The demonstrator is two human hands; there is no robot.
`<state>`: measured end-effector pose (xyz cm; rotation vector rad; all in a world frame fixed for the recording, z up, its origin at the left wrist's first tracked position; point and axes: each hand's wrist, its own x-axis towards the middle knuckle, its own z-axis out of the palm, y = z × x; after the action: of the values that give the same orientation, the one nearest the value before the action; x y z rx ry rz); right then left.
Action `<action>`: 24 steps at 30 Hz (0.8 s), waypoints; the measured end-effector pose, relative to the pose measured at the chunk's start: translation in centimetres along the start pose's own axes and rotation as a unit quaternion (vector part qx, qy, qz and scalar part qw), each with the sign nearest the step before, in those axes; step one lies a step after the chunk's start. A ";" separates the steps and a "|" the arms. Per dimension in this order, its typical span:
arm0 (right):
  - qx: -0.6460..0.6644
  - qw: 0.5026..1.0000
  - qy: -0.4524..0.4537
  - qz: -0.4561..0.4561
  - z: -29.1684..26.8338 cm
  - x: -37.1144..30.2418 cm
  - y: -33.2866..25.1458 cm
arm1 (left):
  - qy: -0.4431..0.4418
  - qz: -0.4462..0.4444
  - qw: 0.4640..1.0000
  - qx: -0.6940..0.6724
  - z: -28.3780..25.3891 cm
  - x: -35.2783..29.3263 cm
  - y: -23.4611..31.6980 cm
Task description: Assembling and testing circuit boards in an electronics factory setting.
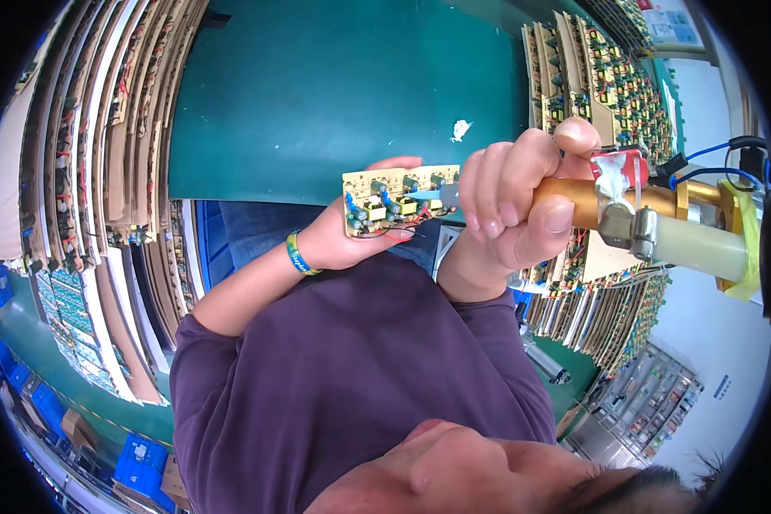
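Note:
My left hand, a yellow-and-blue band at its wrist, grips a small tan circuit board from below and behind. On the board stand yellow transformers, dark green and blue parts, and some loose black and red wires. My right hand is wrapped round a gold-coloured glue dispensing gun, with a red piece smeared with white glue on its side. The gun's pale blue tapered nozzle points left over the board, among its parts. Whether the tip touches them I cannot tell.
A green work table lies beyond my hands, with a white glue blob on it. Tall stacks of boards between cardboard sheets stand at left, and more board stacks at right. A translucent tube and blue cables run from the gun.

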<state>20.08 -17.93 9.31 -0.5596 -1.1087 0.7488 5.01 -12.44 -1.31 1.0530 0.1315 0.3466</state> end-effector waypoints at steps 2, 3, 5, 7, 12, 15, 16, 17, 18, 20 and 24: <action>0.003 1.000 -0.005 -0.002 -0.1 0.1 0.0 | 0.005 0.001 1.000 0.004 -0.1 0.0 -0.3; 0.007 1.000 -0.011 -0.005 -0.1 0.1 0.1 | 0.010 0.002 1.000 0.008 -0.2 0.0 -0.3; 0.009 1.000 -0.010 -0.006 -0.1 0.2 0.2 | 0.012 0.001 1.000 -0.004 -0.1 0.0 -0.2; 0.011 1.000 -0.008 -0.007 -0.2 0.2 0.2 | 0.013 0.000 1.000 -0.015 -0.1 0.0 -0.1; 0.014 1.000 -0.016 -0.008 -0.4 0.1 0.1 | 0.017 0.002 1.000 -0.006 -0.1 -0.1 -0.4; -0.002 1.000 -0.014 -0.006 -0.4 0.1 0.0 | 0.016 0.003 1.000 -0.004 -0.2 -0.2 -0.4; -0.002 1.000 -0.013 -0.005 -0.4 0.1 0.0 | 0.016 0.002 1.000 -0.005 -0.1 -0.2 -0.3; -0.001 1.000 -0.005 -0.007 -0.3 0.1 -0.1 | 0.014 0.005 1.000 -0.002 -0.1 -0.2 -0.3; 0.000 1.000 0.004 -0.010 -0.3 0.1 -0.1 | 0.012 0.008 1.000 0.002 -0.2 -0.1 -0.2; -0.003 1.000 0.007 -0.008 -0.7 0.0 -0.2 | 0.010 0.001 1.000 0.003 -0.2 -0.2 -0.1; -0.029 0.999 0.028 -0.004 -0.9 -0.1 -0.4 | 0.017 -0.005 1.000 -0.001 -0.4 -0.4 -0.2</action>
<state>20.97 -18.25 9.20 -0.6220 -1.0824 0.6907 4.59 -12.33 -1.65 1.0451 0.1659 0.3556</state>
